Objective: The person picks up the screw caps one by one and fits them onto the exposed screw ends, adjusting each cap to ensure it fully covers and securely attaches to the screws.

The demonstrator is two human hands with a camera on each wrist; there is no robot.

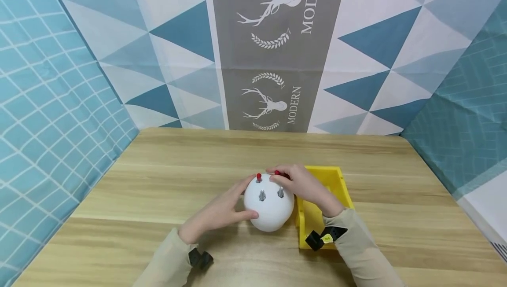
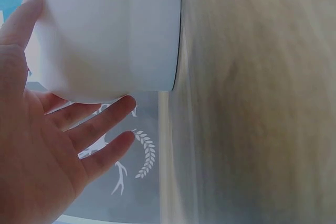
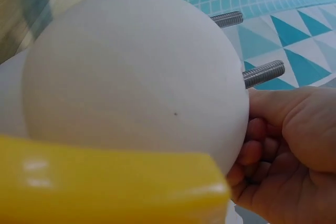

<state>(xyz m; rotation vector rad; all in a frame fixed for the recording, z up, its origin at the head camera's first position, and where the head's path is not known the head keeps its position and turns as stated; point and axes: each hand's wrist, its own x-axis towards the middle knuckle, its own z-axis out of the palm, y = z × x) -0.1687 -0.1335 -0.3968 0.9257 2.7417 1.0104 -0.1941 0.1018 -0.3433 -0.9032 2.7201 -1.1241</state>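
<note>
A white dome-shaped body (image 1: 270, 217) with a flat underside stands on the table, threaded metal studs rising from its top. Two nearer studs are bare: the left stud (image 1: 262, 196) and the right stud (image 1: 281, 193). On the far left stud sits a red cap (image 1: 259, 176). My left hand (image 1: 219, 211) holds the dome from the left, thumb in front and fingers round the back. At the far right of the top, my right hand (image 1: 303, 184) pinches another red cap (image 1: 277, 172), its lower part hidden by the fingers. Bare stud threads (image 3: 264, 74) show in the right wrist view.
A yellow bin (image 1: 302, 229) stands just right of the dome, under my right forearm; its rim (image 3: 105, 166) crosses the right wrist view. The wooden table (image 1: 178, 155) ends at a patterned cloth backdrop (image 1: 269, 58), with blue tiled cloth (image 1: 51, 115) at left.
</note>
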